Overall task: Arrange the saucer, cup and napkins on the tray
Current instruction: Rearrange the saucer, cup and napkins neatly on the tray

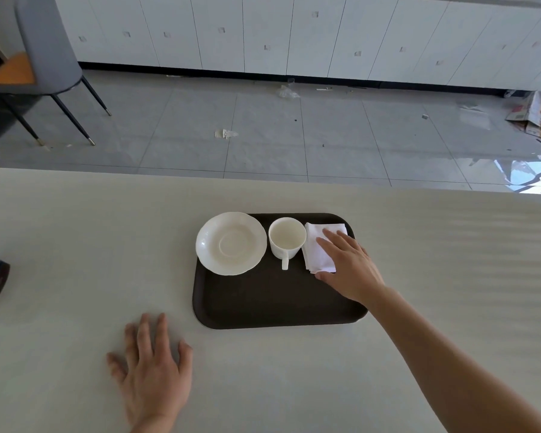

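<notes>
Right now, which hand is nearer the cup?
The right hand: it rests on the napkins just right of the cup. The left hand lies flat on the table, off the tray.

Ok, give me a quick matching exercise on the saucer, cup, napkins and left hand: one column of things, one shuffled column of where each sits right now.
Things:
1. saucer
2. cup
3. napkins
4. left hand

Places:
A. flat on the table, off the tray
B. far right of the tray, under the right hand
C. far left corner of the tray, overhanging its edge
D. between the other two, handle pointing toward the person

Pairs: 1-C, 2-D, 3-B, 4-A
</notes>
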Available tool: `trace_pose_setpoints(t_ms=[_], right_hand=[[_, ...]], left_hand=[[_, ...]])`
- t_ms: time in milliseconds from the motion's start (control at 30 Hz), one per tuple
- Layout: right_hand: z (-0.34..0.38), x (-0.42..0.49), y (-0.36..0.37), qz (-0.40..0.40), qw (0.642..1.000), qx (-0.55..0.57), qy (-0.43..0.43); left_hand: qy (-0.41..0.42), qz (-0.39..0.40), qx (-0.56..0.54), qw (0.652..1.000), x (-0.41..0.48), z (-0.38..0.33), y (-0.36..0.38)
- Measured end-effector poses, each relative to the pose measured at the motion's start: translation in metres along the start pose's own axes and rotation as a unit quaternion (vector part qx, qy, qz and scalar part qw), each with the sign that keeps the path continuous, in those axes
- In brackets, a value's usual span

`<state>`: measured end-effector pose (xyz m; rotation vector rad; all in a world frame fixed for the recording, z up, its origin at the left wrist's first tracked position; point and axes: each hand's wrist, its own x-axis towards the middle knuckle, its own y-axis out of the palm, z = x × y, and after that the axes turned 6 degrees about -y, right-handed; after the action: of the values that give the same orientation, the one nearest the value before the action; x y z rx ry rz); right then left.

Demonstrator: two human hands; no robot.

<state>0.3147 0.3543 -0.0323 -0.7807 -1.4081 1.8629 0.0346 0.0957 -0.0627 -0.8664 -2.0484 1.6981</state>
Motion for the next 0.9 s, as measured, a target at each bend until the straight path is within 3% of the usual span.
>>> trace_pose_setpoints(t_ms=[200,633,900], right_hand=[[0.002,-0.012,0.004,-0.008,0.999,0.023,0.022],[0.002,0.002,0.005,-0.003,1.0,0.027,-0.012],[0.0,0.009,0.015,0.048,0.997,-0.051,-0.036]], left_hand=[[-0.002,0.006,0.003,1.0,0.0,-0.001,-0.001],[-0.002,0.007,0.009,1.0,0.001,0.001,0.002],[-0.003,0.008,0.01,1.0,0.001,0.001,0.002]])
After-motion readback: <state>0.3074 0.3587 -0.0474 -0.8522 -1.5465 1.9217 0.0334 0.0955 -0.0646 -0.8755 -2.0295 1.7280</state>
